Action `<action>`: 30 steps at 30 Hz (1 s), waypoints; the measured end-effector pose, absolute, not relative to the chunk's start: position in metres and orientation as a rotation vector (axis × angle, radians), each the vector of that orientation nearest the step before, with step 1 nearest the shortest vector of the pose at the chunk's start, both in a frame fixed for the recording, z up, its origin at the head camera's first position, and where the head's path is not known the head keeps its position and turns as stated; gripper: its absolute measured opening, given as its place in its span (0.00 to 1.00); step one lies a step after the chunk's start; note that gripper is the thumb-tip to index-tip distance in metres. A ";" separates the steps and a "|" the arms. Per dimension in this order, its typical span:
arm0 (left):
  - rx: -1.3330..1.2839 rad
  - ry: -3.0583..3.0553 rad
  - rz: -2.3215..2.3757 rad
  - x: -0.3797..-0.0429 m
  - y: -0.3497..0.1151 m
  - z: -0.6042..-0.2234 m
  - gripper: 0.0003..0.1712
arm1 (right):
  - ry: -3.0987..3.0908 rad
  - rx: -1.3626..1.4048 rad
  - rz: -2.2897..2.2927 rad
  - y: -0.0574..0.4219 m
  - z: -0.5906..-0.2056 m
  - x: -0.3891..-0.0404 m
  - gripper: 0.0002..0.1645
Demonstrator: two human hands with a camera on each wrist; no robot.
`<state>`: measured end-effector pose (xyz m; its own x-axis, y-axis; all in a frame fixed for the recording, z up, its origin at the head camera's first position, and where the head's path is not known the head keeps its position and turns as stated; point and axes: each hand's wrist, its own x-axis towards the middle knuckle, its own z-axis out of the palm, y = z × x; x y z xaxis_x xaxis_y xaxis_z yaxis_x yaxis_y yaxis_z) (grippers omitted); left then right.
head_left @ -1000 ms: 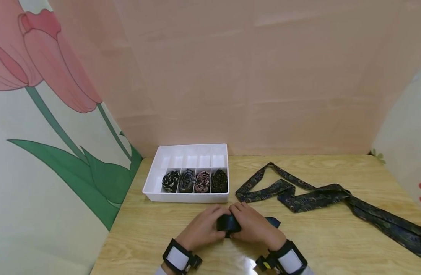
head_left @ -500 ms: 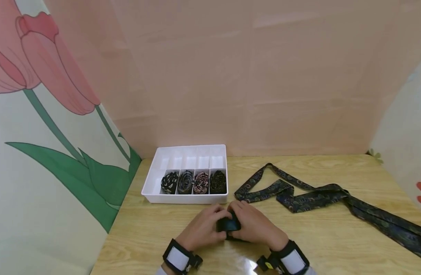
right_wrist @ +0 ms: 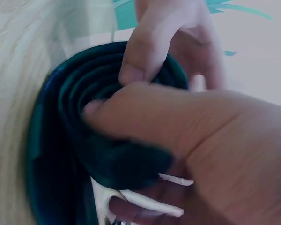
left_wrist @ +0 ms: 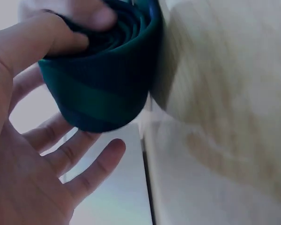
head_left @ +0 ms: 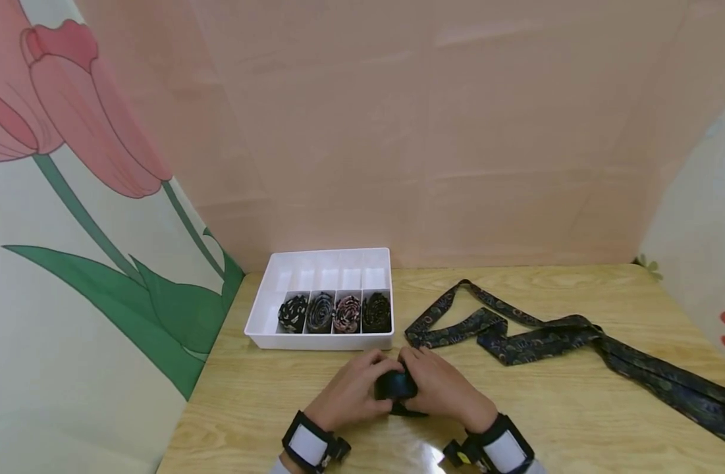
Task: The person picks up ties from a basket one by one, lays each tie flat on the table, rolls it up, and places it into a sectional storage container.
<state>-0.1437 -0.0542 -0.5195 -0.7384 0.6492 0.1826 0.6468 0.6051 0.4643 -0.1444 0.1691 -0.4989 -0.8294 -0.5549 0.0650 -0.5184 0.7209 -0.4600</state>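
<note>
A dark blue and green striped necktie (head_left: 392, 385), wound into a thick coil, sits between both hands near the table's front. My left hand (head_left: 355, 390) grips the coil from the left, its thumb on the spiral edge in the left wrist view, where the other fingers (left_wrist: 96, 171) spread loosely. From the other side my right hand (head_left: 444, 390) holds the roll, with its thumb (right_wrist: 136, 112) pressing on the spiral. In the right wrist view an unrolled flat length trails from the coil along the table. Much of the far side is hidden by the fingers.
Behind the hands stands a white divided tray (head_left: 323, 341) with several rolled neckties in its front compartments. A dark patterned necktie (head_left: 531, 345) lies loosely folded on the wooden table (head_left: 516, 421) to the right. A pinkish covering (head_left: 421, 131) hangs behind the table.
The loose tie end that stuck out right of the right hand a second ago has drawn in; only a short piece shows under the hand. The hands have barely shifted.
</note>
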 end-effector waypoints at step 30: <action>1.157 2.755 0.851 -0.141 -0.050 -0.527 0.37 | 2.795 -0.818 -0.702 0.175 -0.499 -0.144 0.34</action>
<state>-0.1412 -0.0497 -0.5271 -0.7220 0.6697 0.1736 0.6509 0.5725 0.4986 -0.1443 0.1751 -0.4992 -0.8412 -0.5407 -0.0085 -0.4724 0.7424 -0.4750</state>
